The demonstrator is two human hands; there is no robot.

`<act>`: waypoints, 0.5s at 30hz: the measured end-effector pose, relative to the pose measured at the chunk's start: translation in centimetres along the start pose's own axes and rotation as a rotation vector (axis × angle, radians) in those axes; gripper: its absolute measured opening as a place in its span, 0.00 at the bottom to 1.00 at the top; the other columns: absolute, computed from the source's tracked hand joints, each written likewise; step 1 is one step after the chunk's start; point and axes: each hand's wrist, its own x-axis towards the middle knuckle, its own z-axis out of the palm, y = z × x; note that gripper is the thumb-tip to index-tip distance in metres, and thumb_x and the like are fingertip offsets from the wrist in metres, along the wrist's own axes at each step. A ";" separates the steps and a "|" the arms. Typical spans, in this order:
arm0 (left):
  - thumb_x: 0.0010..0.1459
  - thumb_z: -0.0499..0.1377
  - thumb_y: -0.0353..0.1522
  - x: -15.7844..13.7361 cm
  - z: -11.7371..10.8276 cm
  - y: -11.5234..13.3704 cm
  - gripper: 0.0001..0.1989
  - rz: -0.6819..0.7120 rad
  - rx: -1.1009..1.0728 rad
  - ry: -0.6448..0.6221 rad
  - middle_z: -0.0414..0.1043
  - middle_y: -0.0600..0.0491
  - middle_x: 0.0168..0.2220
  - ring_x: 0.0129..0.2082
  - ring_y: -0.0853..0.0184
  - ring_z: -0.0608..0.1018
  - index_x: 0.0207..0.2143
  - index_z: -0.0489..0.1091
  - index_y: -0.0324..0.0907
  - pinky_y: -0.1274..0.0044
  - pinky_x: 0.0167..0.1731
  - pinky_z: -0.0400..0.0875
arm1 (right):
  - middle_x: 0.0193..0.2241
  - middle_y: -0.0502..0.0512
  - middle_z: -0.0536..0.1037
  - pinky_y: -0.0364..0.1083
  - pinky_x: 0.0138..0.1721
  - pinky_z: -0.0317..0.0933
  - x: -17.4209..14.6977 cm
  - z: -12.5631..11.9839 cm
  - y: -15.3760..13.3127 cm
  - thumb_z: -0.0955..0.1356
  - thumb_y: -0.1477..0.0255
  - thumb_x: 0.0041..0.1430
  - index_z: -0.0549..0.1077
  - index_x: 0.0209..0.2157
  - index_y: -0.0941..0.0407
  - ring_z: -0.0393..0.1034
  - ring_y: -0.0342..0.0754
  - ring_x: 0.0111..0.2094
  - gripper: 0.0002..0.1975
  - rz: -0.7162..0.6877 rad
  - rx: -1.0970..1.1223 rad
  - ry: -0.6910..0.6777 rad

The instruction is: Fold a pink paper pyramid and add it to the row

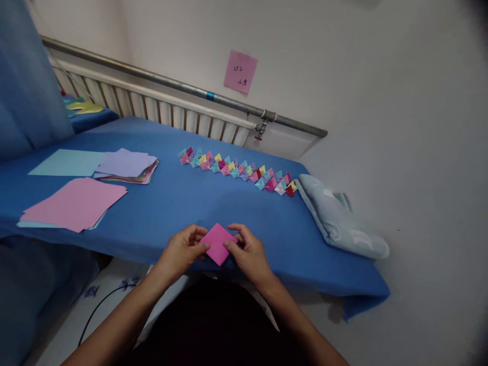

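Observation:
A bright pink folded paper square (218, 243) is held up by both hands near the front edge of the blue-covered table (160, 213), one corner pointing away from me. My left hand (185, 248) pinches its left corner between thumb and fingers. On the opposite corner, my right hand (246, 250) has its thumb pressed on the paper's face with fingers behind. Beyond the hands, small folded paper pieces (244, 172) in pink, blue, yellow and red stand in a long double row.
At left lie a pink paper stack (76, 203), a lilac-topped stack (125, 163) and light blue paper (68, 162). A folded grey-green blanket (339, 218) rests at the right end. Behind the table are a radiator (152, 104), a pipe (171, 84) and a pink note (240, 71).

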 end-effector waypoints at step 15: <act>0.61 0.50 0.28 1.2 -0.6 -2.7 0.12 0.730 1.007 -0.034 0.76 0.51 0.42 0.41 0.63 0.73 0.39 0.72 0.46 0.70 0.42 0.59 | 0.33 0.55 0.75 0.46 0.37 0.59 0.9 -0.3 1.4 0.65 0.74 0.55 0.71 0.41 0.56 0.67 0.48 0.34 0.11 -0.233 -0.644 -0.001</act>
